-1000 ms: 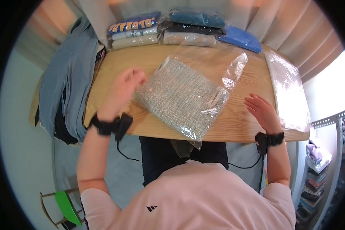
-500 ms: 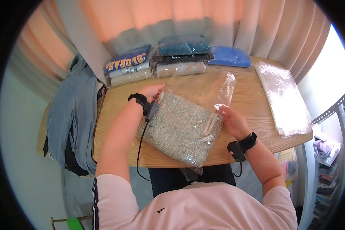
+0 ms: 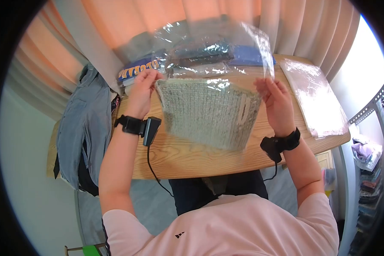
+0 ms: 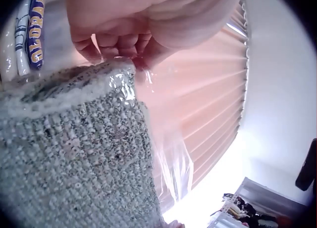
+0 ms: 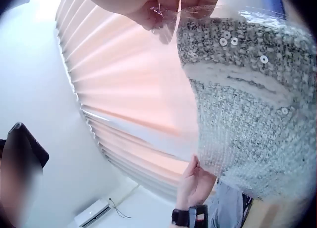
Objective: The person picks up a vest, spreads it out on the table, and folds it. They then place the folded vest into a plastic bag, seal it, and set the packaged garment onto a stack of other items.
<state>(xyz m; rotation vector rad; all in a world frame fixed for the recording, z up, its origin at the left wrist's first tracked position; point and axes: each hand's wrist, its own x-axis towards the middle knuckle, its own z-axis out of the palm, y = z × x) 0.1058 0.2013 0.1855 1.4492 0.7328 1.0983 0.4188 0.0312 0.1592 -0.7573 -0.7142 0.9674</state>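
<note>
Above the light wooden counter hangs the clear plastic bag with the folded grey sequinned knit, likely light, floppy, slick film: take the top corners, where left grip and right grip pinch it; wrist views show the fingertip pinches, head view the whole bag.

A grey sequinned knit garment inside a clear plastic bag hangs upright above the table.
</note>
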